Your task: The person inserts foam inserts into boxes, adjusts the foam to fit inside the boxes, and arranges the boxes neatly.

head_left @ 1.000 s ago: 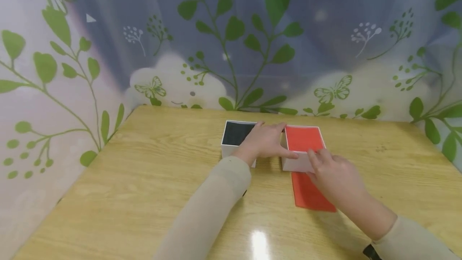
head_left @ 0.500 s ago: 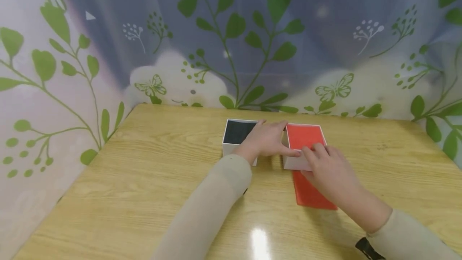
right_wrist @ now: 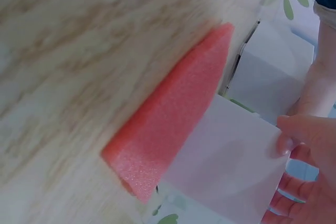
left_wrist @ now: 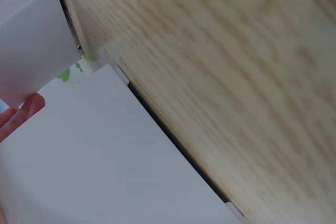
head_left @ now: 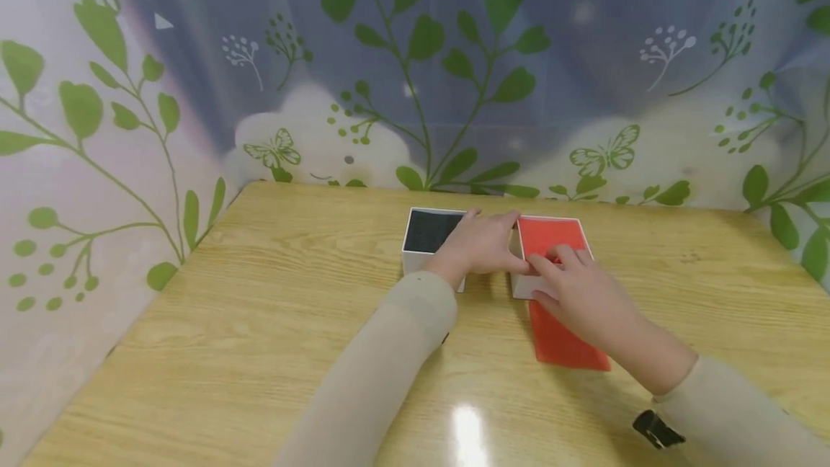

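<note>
Two small white boxes stand side by side on the table: one with a black filling (head_left: 431, 230), one with a red foam filling (head_left: 551, 230). My left hand (head_left: 483, 243) reaches across the gap between them and grips the red-filled box (head_left: 524, 285) by its left side, thumb at the near corner, fingers at the far one. Bent over that box's front rim, my right hand (head_left: 586, 294) has fingertips on the red foam and its thumb low before the front wall (right_wrist: 231, 156). A red foam piece (right_wrist: 173, 114) lies on the table just in front, partly under my right hand.
The wooden table (head_left: 272, 294) runs back to a patterned curtain (head_left: 363, 92) with leaves and butterflies. Light sleeves (head_left: 389, 352) cover both forearms. A dark strap (head_left: 658, 429) shows by the right wrist.
My right hand's fingers have slid left along the front rim and further in over the red foam. My left hand keeps its hold. The head view has tilted slightly.
</note>
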### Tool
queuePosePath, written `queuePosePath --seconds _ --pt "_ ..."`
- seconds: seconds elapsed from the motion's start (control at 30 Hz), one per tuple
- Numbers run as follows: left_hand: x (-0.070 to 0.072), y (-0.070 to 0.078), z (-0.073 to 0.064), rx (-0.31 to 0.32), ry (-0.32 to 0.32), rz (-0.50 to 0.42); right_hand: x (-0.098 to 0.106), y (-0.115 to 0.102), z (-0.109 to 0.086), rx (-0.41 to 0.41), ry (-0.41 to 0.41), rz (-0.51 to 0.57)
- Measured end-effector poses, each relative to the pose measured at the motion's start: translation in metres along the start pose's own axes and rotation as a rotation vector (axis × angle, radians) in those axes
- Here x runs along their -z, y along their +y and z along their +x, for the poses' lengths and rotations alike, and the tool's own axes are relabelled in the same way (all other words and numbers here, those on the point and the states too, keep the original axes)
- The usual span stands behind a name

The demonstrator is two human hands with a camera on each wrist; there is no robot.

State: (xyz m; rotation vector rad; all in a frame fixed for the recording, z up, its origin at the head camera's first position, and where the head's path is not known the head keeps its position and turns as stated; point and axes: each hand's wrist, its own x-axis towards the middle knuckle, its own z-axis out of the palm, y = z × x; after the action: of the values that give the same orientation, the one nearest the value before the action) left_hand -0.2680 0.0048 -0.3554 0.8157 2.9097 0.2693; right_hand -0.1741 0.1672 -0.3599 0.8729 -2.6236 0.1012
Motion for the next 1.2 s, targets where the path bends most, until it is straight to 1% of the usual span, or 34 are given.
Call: queuePosePath --seconds 0.1,0.17,0.33,0.47,0.53,0.77,0.93,1.0,1.07,1.13,1.2 --pt "0.000 0.001 0.000 0.000 0.005 0.007 0.001 0.001 0.000 0.001 0.001 0.000" --pt "0.000 0.001 0.000 0.002 0.008 0.008 0.001 0.002 0.000 -0.001 -0.014 0.009" --pt "-0.005 0.000 0.000 0.002 -0.001 -0.004 0.001 0.004 0.001 -0.008 -0.078 0.051" --pt "-0.006 0.001 0.002 -0.009 0.006 0.006 -0.002 0.009 0.005 0.007 -0.134 0.050" --pt "-0.006 0.001 0.002 -0.008 0.011 0.014 -0.004 0.011 0.009 0.011 -0.154 0.051" --pt "-0.001 -0.001 0.001 -0.003 0.009 0.031 -0.007 0.014 0.019 0.025 -0.170 0.063" --pt "0.001 -0.003 -0.002 -0.001 0.021 0.016 -0.006 0.018 0.028 0.022 -0.226 0.061" --pt "0.001 -0.004 -0.003 0.001 0.023 0.003 -0.006 0.020 0.032 -0.011 -0.256 0.039" --pt "0.001 -0.003 -0.004 -0.003 0.024 -0.013 -0.005 0.022 0.033 -0.084 -0.286 0.001" --pt "0.000 -0.002 -0.004 -0.004 0.023 -0.029 -0.002 0.026 0.032 -0.160 -0.319 -0.062" --pt "0.000 -0.002 -0.004 -0.003 0.025 -0.037 0.001 0.030 0.031 -0.213 -0.350 -0.118"
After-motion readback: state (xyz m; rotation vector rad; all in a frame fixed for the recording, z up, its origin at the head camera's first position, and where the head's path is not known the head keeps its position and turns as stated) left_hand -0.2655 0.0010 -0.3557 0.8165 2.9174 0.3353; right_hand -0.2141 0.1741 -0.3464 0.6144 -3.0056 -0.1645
